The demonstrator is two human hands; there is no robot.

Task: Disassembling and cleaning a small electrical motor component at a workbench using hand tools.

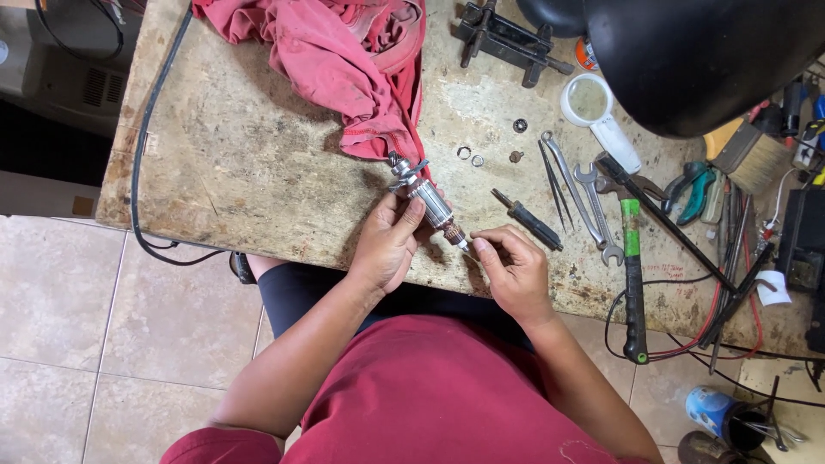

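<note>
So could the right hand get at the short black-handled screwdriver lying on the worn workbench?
Probably yes: the black-handled screwdriver lies just beyond the right hand with bare workbench between, though its fingertips are pinching the motor armature shaft end.

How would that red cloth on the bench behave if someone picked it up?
The red cloth lies crumpled in soft folds, so it would probably hang limp and floppy. It looks thin, so likely light for its size. Bunched flat on the rough bench, it seems unlikely to roll or slip.
</note>
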